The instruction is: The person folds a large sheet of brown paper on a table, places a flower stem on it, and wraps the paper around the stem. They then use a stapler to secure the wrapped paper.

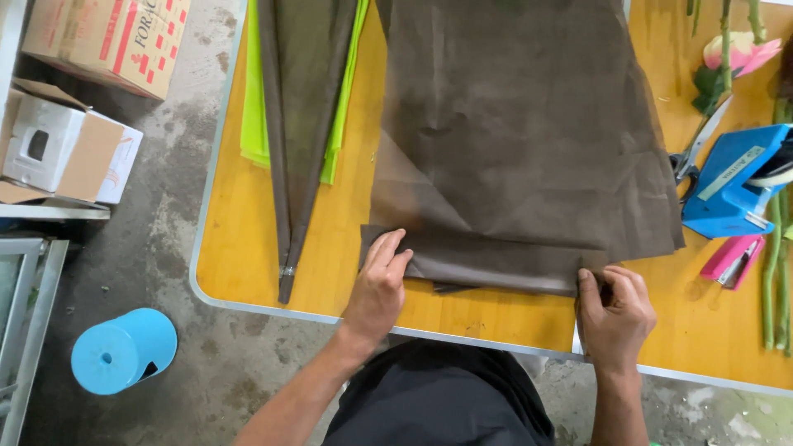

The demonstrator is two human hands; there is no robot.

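Head view looks down on a yellow table [273, 248] with a big brown sheet [520, 132] spread over it. Its near edge is folded up into a thick strip close to the person. Left hand [378, 285] lies flat on the left corner of that fold, fingers together and pressing down — not pinching. Right hand [615, 310] is curled shut on the right end of the fold, with the sheet between thumb and fingers.

A second brown piece, folded long and thin [301, 124], lies on green sheets [254, 107] to the left. Scissors [698, 149], a blue tape holder [735, 186], a pink stapler [731, 260] and flower stems [776, 281] sit at the right — near the sheet. A blue stool [122, 351] stands on the floor.
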